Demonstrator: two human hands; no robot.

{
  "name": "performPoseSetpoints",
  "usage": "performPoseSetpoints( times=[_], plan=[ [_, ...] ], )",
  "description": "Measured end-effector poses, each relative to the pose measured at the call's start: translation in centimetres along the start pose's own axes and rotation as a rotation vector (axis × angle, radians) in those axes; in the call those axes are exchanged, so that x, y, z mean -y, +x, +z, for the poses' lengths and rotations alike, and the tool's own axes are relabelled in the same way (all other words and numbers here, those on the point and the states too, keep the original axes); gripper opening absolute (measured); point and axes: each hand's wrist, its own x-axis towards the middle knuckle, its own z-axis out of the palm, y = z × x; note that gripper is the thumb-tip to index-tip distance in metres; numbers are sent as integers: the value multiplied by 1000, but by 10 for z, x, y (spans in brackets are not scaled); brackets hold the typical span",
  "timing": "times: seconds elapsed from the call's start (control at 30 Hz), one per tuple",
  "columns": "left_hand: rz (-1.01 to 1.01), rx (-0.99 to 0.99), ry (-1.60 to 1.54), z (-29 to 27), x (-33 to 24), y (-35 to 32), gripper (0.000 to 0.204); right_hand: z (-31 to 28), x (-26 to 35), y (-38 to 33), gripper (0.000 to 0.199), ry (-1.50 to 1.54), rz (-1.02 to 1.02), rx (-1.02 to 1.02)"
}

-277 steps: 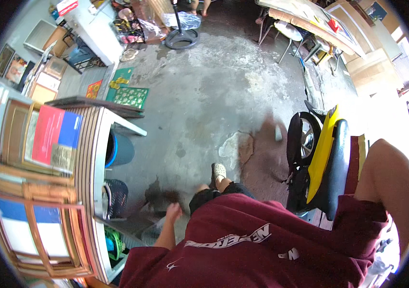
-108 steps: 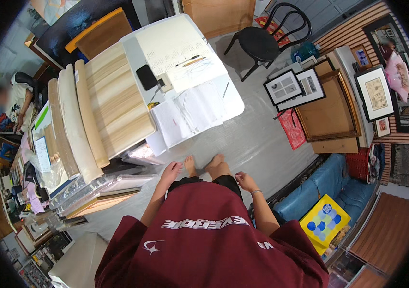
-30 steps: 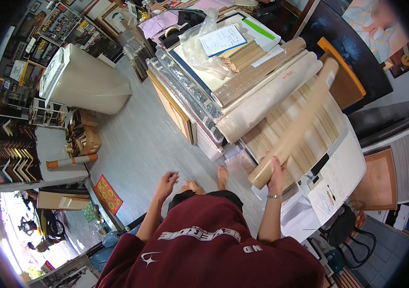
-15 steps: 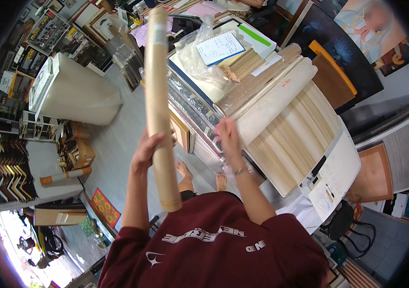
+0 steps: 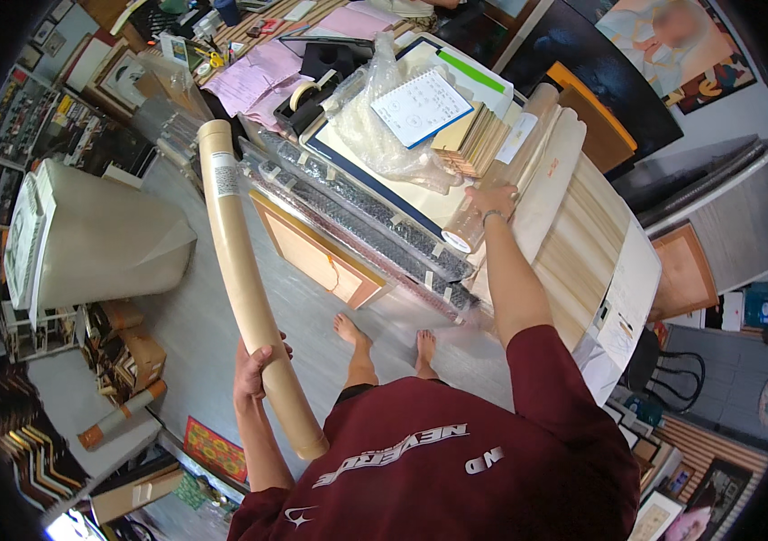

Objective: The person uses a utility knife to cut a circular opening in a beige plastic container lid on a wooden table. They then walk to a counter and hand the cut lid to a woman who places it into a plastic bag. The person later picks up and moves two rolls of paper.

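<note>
My left hand [image 5: 256, 368] is wrapped round the lower part of a long tan cardboard tube [image 5: 244, 261]. The tube stands tilted in front of me, its capped far end leaning up and left, its lower end close to my shirt. A white label sits near its top. My right hand [image 5: 495, 200] reaches out to the table and grips a roll of clear plastic film [image 5: 467, 227] from above, its near end poking out beyond my fingers. Right beside that roll lies a cream-coloured roll [image 5: 551, 176] with a small reddish mark.
On the table lie bubble wrap [image 5: 375, 126], a spiral notepad [image 5: 422, 108] and a stack of wooden strips [image 5: 479, 140]. Bubble-wrapped lengths [image 5: 357, 212] run along its left edge, above a leaning framed panel [image 5: 312, 252]. A big pale roll [image 5: 100, 234] stands left.
My right hand has moved from the air beside the table onto the clear film roll. The cardboard tube has swung left and lower, still in my left hand.
</note>
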Motion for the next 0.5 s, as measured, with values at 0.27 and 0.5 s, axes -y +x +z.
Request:
performPoseSetpoints(
  times=[0.27,0.5],
  plan=[
    [-28,57,20,-55,-29,39,82,-26,-43,25,66,876,7,455],
    [-24,-39,85,-60,-31,34,85,-92,-77,-73,65,1040,-65,366]
  ],
)
